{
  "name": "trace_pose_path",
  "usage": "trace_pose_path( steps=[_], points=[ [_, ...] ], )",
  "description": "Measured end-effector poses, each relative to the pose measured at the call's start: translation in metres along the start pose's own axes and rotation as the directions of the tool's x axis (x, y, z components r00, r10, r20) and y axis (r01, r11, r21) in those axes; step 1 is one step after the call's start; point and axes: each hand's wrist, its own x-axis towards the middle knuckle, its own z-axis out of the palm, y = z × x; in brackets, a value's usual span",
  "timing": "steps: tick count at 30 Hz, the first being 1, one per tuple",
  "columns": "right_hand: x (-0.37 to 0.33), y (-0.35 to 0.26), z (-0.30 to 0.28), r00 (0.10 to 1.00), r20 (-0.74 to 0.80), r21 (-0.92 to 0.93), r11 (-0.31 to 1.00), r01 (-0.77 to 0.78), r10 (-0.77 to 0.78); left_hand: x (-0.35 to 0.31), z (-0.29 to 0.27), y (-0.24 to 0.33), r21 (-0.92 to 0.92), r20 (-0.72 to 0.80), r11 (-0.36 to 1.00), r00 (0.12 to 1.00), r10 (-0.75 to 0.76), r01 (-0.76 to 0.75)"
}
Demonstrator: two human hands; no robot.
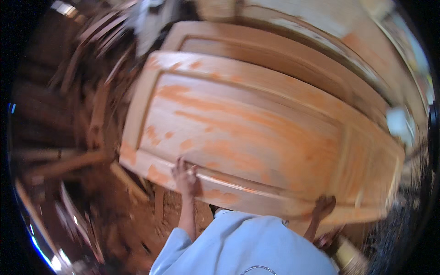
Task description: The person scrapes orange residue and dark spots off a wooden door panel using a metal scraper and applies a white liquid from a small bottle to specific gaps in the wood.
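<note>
A panelled wooden door [256, 123] lies before me, with orange-brown filler or stain smeared over its recessed panel and frame. My left hand [184, 178] lies on the near rail toward the left end, its fingers stretched out on the wood. Further right along the same near edge, my right hand [324, 206] rests on the frame with its fingers curled in. Whatever those fingers hold, if anything, is hidden and blurred. Beyond this door and partly covered by it is a second panelled door [275, 50] of similar wood.
Loose wood offcuts [98, 110] are heaped at the left. Reddish-brown ground [137, 220] shows below the door's left end. A white container [401, 123] stands by the far right corner. A dark, tangled pile [396, 238] lies at the lower right.
</note>
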Motion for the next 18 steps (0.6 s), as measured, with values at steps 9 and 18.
trace_pose_path(
  steps=[9, 18],
  points=[
    [0.008, -0.042, -0.019, 0.823, 0.180, -0.878, 0.289, 0.381, -0.539, -0.017, 0.003, -0.020, -0.040, -0.119, 0.983, 0.978, 0.173, -0.179],
    [0.126, -0.056, -0.143, 0.930, 0.223, -0.911, 0.278, 0.305, -0.292, -0.108, 0.054, 0.113, -0.303, -0.267, 0.895, 0.930, 0.250, -0.328]
  ],
)
